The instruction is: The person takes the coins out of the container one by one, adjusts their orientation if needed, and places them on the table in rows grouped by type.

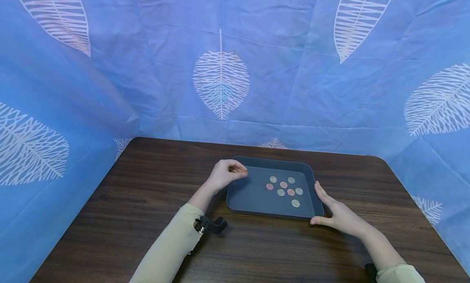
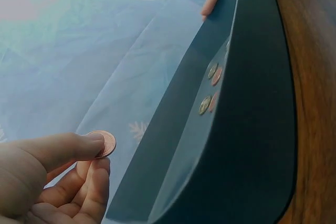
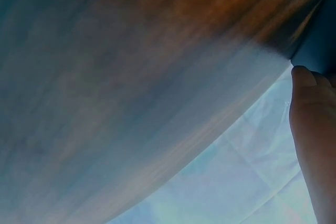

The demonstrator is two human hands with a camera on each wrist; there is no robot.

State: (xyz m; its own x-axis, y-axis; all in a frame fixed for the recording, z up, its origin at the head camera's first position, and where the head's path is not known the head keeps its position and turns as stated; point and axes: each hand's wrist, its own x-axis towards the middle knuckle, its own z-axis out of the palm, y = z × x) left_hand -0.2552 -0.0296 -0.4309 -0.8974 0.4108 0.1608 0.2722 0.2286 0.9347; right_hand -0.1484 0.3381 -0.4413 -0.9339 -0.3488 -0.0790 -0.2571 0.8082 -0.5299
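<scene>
A dark grey rectangular tray (image 1: 253, 207) lies on the table, with several silvery-gold and copper-coloured coins (image 1: 280, 192) spread over the right half of its floor. My left hand (image 1: 228, 172) is raised at the tray's left rim. Between thumb and finger it pinches a copper-coloured coin (image 2: 108, 143), held on edge in the left wrist view, with the other fingers folded beneath. My right hand (image 1: 339, 215) holds the tray's front right corner, thumb at the front edge and fingers along the right side. The right wrist view catches only part of this hand (image 3: 312, 108) against the tray.
The dark wood-grain table (image 1: 147, 217) extends around the tray on all sides. Behind it and at both sides hangs a blue cloth (image 1: 279, 83) with white leaf prints. A black strap (image 1: 213, 225) sits at the left wrist, over a pale sleeve.
</scene>
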